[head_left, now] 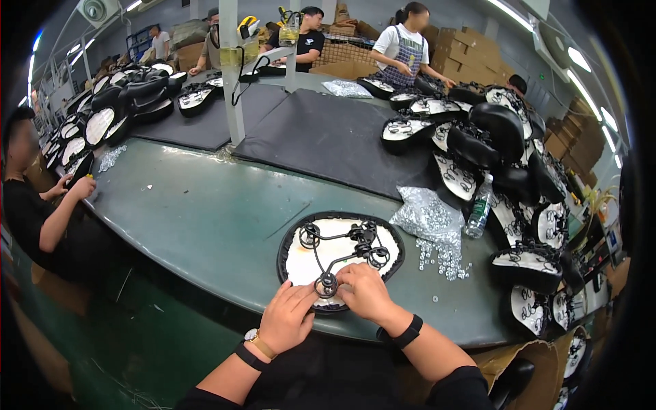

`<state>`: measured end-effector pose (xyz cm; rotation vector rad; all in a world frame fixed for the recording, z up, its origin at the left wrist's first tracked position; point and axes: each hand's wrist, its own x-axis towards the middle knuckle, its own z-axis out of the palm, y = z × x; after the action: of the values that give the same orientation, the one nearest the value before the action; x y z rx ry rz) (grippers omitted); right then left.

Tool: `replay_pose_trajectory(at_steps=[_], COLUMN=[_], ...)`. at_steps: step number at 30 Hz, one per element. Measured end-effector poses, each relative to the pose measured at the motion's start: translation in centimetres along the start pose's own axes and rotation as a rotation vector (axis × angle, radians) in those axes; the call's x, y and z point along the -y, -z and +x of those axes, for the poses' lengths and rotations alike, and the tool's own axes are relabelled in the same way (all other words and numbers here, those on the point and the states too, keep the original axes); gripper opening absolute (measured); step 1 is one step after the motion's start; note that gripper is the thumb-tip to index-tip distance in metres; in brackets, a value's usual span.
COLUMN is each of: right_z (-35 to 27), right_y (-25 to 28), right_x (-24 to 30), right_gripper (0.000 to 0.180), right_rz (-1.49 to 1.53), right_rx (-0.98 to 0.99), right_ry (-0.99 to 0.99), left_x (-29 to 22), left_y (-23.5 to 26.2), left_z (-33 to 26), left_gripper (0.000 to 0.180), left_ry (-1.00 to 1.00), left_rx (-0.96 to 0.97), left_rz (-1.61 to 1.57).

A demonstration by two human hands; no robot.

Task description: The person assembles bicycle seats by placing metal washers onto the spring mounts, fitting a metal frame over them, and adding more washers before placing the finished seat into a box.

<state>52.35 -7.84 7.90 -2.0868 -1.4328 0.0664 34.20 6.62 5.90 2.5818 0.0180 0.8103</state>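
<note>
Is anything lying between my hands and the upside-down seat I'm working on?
No. Both the left hand and right hand already rest on the seat, at the coil spring on its near edge.

The upturned bicycle saddle (339, 254) shows a cream-white underside ringed by a black rim, with black wire rails and coil springs (371, 254) across it. It lies on a dull grey-green table (205, 212) that carries dark grey mats (328, 137), a clear bag of silvery small parts (430, 219) and a heap of black saddles (492, 137) with white, black-patterned undersides. Both wrists wear black bands (403, 333), and the left one adds a gold-coloured watch (256, 339).
</note>
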Motion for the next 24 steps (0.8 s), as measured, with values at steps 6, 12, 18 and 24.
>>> replay_pose_trajectory(at_steps=[6, 12, 18, 24], right_z=[0.4, 0.9, 0.6, 0.7], right_y=[-0.6, -0.6, -0.5, 0.6], right_x=[0.5, 0.5, 0.1, 0.3], right_gripper=[0.023, 0.020, 0.016, 0.020], right_rz=[-0.084, -0.103, -0.112, 0.025], right_rx=[0.014, 0.055, 0.000, 0.075], right_ry=[-0.012, -0.045, -0.057, -0.046], left_x=[-0.2, 0.1, 0.5, 2.0], left_y=[-0.2, -2.5, -2.3, -0.4], left_z=[0.0, -0.3, 0.3, 1.8], left_gripper=[0.063, 0.071, 0.066, 0.064], left_ry=[0.014, 0.006, 0.004, -0.028], left_rx=[0.010, -0.053, -0.084, -0.005], left_rz=[-0.033, 0.062, 0.087, 0.142])
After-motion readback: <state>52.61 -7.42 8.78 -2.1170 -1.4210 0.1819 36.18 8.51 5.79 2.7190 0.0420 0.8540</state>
